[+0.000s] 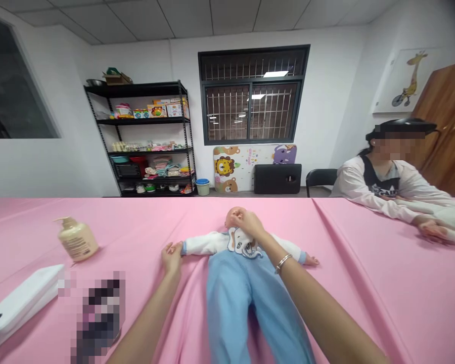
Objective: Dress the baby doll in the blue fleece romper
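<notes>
- You are facing the doll (242, 278), which is lying stretched out on the pink-covered bench (144, 222), its head sitting just short of the far edge.
- Your left hand (172, 258) is curling its fingers at the doll's blue cuff on the left; whether this grip is holding the doll's small hand, you cannot tell.
- Your right hand (248, 223) is bunching its fingertips over the doll's face; you cannot tell whether this grip is pinching anything.
- Left of the doll, a wide strip of cloth is stretching to the pump bottle (78, 241), with a white device (23, 303) lying nearer you.
- Right of the doll, a fold (335, 240) is running from the far edge toward you; well beyond it, a co-worker (387, 182) is leaning on the bench.
- The doll's legs are reaching toward you.
</notes>
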Available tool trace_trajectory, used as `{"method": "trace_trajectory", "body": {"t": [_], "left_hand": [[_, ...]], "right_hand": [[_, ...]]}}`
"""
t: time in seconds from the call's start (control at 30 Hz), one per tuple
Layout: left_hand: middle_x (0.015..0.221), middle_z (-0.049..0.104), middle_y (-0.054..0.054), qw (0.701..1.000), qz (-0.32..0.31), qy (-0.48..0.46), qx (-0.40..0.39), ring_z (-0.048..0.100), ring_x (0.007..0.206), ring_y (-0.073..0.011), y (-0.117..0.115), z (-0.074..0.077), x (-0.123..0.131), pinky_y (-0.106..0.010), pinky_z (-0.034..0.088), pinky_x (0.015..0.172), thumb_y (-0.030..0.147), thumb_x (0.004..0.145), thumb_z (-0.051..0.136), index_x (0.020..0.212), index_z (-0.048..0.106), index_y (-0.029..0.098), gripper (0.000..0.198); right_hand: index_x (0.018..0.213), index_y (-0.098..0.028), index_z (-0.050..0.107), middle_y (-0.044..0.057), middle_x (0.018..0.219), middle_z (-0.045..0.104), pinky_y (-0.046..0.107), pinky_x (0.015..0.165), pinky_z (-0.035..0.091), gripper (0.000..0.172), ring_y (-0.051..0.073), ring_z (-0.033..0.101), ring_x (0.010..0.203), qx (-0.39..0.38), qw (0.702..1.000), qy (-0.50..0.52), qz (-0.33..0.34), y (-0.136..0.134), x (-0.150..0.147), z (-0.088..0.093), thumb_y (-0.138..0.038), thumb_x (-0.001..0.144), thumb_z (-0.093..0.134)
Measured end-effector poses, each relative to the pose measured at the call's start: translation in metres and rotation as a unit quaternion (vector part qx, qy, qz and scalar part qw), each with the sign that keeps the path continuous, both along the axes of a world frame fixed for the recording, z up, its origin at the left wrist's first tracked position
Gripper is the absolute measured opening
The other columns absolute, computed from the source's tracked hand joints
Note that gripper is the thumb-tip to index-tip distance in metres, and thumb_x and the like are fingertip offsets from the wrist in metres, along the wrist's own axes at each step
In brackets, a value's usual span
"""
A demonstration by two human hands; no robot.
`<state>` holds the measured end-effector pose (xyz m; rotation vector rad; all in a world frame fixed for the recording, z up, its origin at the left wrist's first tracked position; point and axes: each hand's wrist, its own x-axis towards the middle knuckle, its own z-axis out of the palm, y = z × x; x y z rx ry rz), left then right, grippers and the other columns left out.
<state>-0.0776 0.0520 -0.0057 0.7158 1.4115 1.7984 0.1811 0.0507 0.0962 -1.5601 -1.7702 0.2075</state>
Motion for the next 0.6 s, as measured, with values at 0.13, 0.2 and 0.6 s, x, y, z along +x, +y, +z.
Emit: {"method": "trace_trajectory", "body": {"t": [0.13, 0.2, 0.6], "left_hand": [[0.101, 0.056, -0.007, 0.995, 0.042, 0.084, 0.013, 0.055, 0.102, -0.0201, 0.0, -0.001, -0.005, -0.04, 0.042, 0.094, 0.005, 0.065, 0.061, 0.097, 0.049, 0.018, 0.036], [0.107, 0.055, -0.007, 0.988, 0.058, 0.141, 0.029, 0.049, 0.11, -0.0215, -0.003, 0.004, -0.003, -0.041, 0.036, 0.1, 0.003, 0.065, 0.058, 0.096, 0.051, 0.018, 0.036], [0.09, 0.063, -0.005, 0.846, -0.368, 0.303, 0.24, 0.061, 0.085, -0.0177, -0.083, 0.076, 0.14, -0.03, 0.048, 0.078, 0.023, 0.082, 0.048, 0.094, 0.052, 0.018, 0.014]], "right_hand": [[0.095, -0.018, 0.058, 0.003, 0.066, 0.061, 0.023, 0.054, 0.03, 0.026, 0.015, 0.055, 0.064, 0.005, 0.995, -0.016, -0.093, -0.02, 0.041, 0.022, -0.036, 0.082, 0.046], [0.096, -0.019, 0.057, 0.0, 0.06, 0.058, 0.022, 0.055, 0.031, 0.024, 0.014, 0.054, 0.061, -0.001, 0.996, -0.001, -0.088, -0.034, 0.062, 0.015, -0.034, 0.081, 0.046], [0.062, -0.017, 0.046, -0.005, 0.048, 0.042, 0.021, 0.041, 0.03, 0.024, 0.009, 0.039, 0.043, -0.127, 0.955, 0.26, 0.066, -0.074, 0.077, -0.091, -0.039, 0.066, 0.055]]}}
